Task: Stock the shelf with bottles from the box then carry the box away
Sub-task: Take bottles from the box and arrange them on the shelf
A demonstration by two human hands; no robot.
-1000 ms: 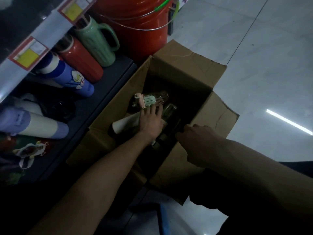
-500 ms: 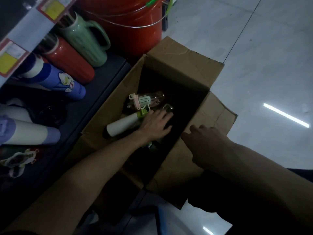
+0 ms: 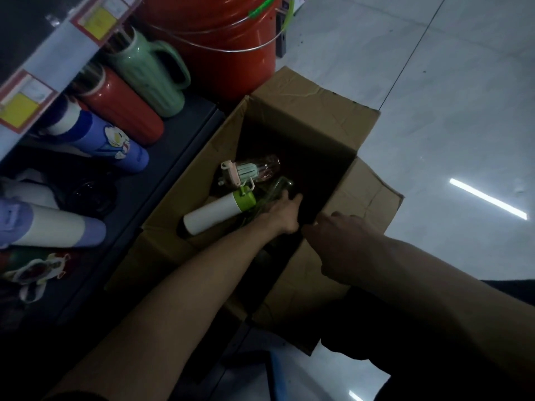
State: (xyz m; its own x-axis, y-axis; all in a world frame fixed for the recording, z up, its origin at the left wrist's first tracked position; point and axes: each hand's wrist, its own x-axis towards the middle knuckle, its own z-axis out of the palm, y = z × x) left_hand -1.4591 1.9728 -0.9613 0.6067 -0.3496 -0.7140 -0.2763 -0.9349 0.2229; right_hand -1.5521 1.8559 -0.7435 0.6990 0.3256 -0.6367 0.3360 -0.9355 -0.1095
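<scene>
your left hand [image 3: 282, 215] has slid right, off the white bottle [image 3: 211, 215] with its green cap, deeper into the open cardboard box [image 3: 315, 111] on the floor [image 3: 434, 82]. its fingers lie on a clear bottle [image 3: 276, 185]; whether they grip it, you cannot tell. your right hand [image 3: 338, 238] curls its fingers over the box rim. three bottles show inside, counting the pink-lidded bottle [image 3: 252, 169].

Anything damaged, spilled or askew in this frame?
No spill shows. The cardboard box is worn: its far and right flaps are creased and dented. Inside, the white green-capped bottle and the pink-lidded clear bottle lie jumbled on their sides. The box's depths are too dark to judge.
</scene>
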